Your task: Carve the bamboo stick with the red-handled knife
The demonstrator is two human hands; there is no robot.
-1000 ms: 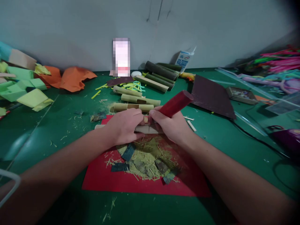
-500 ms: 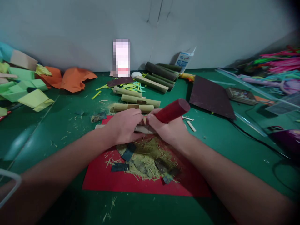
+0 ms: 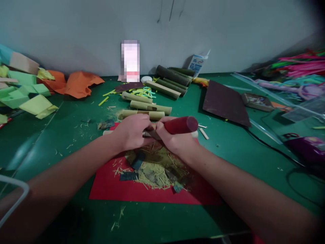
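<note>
My left hand [image 3: 132,132] is closed over a pale bamboo piece [image 3: 108,132] that lies across the top of a red sheet [image 3: 114,189]. My right hand [image 3: 172,139] grips a tool with a thick dark red handle [image 3: 181,124]; its tip meets the bamboo between my two hands and is mostly hidden by my fingers. Below my hands lies a heap of yellowish shavings and dark bark scraps [image 3: 154,171] on the red sheet.
Cut bamboo tubes [image 3: 149,107] and darker green ones [image 3: 170,76] lie behind my hands. A dark sandpaper sheet [image 3: 224,103] sits to the right, orange and green paper [image 3: 76,83] at the left, a small carton [image 3: 196,62] by the wall, a purple device with cable [image 3: 304,149] far right.
The red handle has tipped down from a steep upward slant to nearly level. My hands stay on the bamboo piece, and the view has shifted slightly.
</note>
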